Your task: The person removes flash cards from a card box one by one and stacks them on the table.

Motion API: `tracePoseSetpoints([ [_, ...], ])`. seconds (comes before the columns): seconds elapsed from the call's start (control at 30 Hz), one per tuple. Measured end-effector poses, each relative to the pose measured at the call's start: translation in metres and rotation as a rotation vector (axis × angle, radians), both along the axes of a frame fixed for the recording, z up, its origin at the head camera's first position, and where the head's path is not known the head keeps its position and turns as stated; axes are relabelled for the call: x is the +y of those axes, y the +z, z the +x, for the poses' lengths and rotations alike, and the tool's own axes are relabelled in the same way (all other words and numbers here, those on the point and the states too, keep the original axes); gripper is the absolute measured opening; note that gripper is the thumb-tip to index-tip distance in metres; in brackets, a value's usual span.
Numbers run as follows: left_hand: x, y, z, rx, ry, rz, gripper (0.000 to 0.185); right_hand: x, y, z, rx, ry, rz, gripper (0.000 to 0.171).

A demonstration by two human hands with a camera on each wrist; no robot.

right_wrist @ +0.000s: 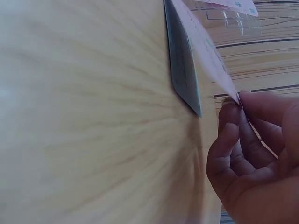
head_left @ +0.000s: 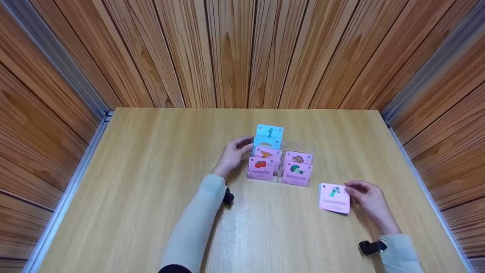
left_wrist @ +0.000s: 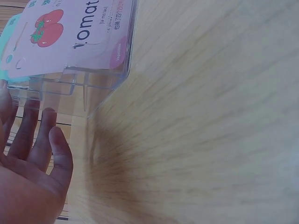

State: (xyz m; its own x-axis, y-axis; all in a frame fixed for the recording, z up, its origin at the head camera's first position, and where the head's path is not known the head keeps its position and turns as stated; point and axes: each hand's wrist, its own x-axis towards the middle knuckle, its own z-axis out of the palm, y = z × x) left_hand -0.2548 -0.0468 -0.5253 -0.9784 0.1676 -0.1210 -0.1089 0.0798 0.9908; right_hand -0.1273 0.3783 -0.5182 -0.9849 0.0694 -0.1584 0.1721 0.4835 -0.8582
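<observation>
Wood panelling walls in a pale wooden counter (head_left: 151, 212) on 3 sides. Near the middle of it stands a clear plastic card holder (head_left: 282, 161) with 2 columns of upright picture cards. The front left one reads tomato (head_left: 261, 168), the front right one broccoli (head_left: 296, 173), and 2 light blue cards (head_left: 269, 135) rise at the back of the left column.

My left hand (head_left: 235, 151) rests against the left side of the holder, its grip apart, fingers fairly straight and touching the clear wall; the left wrist view shows those fingers (left_wrist: 39, 135) lying beside the holder's base.

To the right and nearer me, well apart from the holder, a small stack of cards (head_left: 334, 198) lies flat on the counter, a pink cucumber card on top. My right hand (head_left: 369, 201) is at its right edge, grip clamped on that top card: the right wrist view shows thumb and fingertips (right_wrist: 231, 109) pinching its lifted corner above the stack.
</observation>
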Motion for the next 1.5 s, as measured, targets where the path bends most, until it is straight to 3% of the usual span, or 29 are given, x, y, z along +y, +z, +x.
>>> tracePoseSetpoints([
  [0.3,0.0003,-0.0021,0.0002,0.024,-0.002,0.005,0.041,-0.0031,0.0001,-0.0014,0.005,0.000,0.028,0.039],
  [1.5,0.0005,-0.0018,-0.0003,-0.015,0.013,-0.001,0.035,-0.0013,0.0039,0.0018,0.022,0.050,0.191,0.038],
])
